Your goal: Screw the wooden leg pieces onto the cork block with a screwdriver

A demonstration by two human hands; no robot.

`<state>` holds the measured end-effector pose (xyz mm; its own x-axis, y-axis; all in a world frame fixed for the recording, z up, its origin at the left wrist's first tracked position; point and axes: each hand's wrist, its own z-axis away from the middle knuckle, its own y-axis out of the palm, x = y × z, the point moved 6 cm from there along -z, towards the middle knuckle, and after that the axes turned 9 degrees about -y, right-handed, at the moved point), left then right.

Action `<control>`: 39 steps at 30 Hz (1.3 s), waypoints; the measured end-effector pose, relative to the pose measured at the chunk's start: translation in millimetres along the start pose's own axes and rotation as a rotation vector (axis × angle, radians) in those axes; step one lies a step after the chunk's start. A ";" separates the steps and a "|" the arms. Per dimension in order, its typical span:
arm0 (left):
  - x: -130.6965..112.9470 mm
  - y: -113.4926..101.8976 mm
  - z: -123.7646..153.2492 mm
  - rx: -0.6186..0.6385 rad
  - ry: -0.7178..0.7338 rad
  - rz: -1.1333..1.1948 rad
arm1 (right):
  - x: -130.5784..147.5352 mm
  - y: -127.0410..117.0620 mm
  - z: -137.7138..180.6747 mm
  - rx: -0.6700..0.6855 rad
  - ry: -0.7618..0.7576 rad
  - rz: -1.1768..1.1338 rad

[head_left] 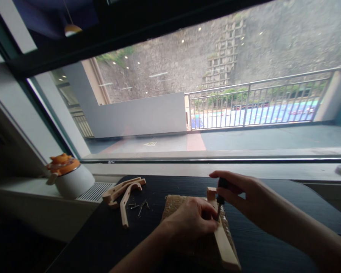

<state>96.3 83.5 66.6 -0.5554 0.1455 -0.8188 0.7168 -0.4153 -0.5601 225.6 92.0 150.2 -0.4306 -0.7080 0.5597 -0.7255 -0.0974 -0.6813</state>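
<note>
My right hand [238,195] is closed around the black handle of a screwdriver [221,193], whose shaft points down at a pale wooden strip [225,244]. My left hand [191,223] rests closed against the strip, fingers pinched beside the screwdriver tip; whether they hold a screw is hidden. The strip lies across a rough brown board [173,203] on the dark table [272,242].
Curved wooden pieces [123,193] and several loose screws [139,206] lie on the table to the left. A white pot with an orange lid [69,176] stands on the window sill at the left. A large window with a balcony railing is ahead.
</note>
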 end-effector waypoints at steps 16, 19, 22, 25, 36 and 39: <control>0.5 0.2 0.4 0.017 -0.030 0.024 | 1.1 3.8 5.3 0.083 0.004 -0.007; 1.6 -0.2 0.2 0.003 -0.034 0.003 | 2.4 5.0 4.1 0.069 -0.014 -0.031; 1.8 -0.3 0.3 -0.002 -0.044 -0.019 | 4.1 7.2 2.9 0.058 -0.036 -0.058; 0.7 -1.2 0.4 -0.015 -0.026 -0.032 | 3.1 8.7 1.1 0.053 -0.013 -0.035; -1.6 -0.9 0.6 -0.004 -0.021 -0.015 | 15.4 2.4 -1.5 -0.040 -0.126 0.058; -1.4 -1.0 0.6 -0.006 -0.020 -0.014 | 12.2 1.9 -1.0 -0.034 -0.100 0.041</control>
<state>96.1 83.2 68.4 -0.5736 0.1328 -0.8083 0.7117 -0.4077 -0.5721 218.5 83.9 156.2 -0.4059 -0.7775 0.4803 -0.7268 -0.0440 -0.6854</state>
